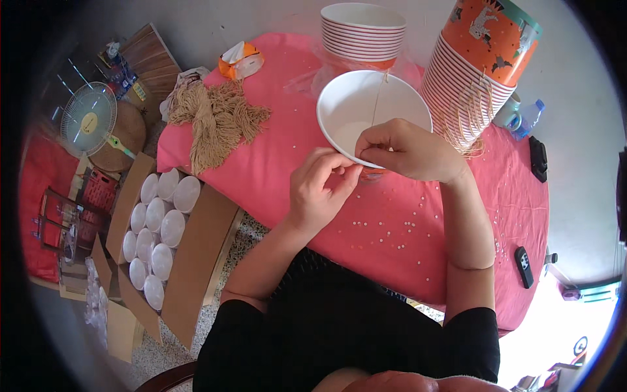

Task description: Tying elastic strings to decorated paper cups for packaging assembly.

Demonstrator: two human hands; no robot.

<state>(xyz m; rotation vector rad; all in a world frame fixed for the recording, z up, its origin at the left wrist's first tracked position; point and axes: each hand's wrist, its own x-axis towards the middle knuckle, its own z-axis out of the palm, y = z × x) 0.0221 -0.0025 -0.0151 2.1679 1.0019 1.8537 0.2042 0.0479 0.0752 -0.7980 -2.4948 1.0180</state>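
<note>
A white-lined paper bucket (336, 108) stands tilted toward me on the table. My left hand (320, 189) pinches its near rim between thumb and fingers from outside. A thin tan string (377, 103) hangs from the far rim and runs across the opening to my right hand (418, 150). That hand reaches over the near rim, its fingers closed together on the string just inside; the fingertips are partly hidden. A little orange of the bucket's outside shows below the rim.
Nested white buckets (363, 32) stand behind. To the right leans a tall stack of orange buckets (457, 98) with strings. A bundle of tan strings (219, 121) lies left. Small white dots (388, 233) litter the pink cloth (294, 85). A carton (186, 281) holds clear cups.
</note>
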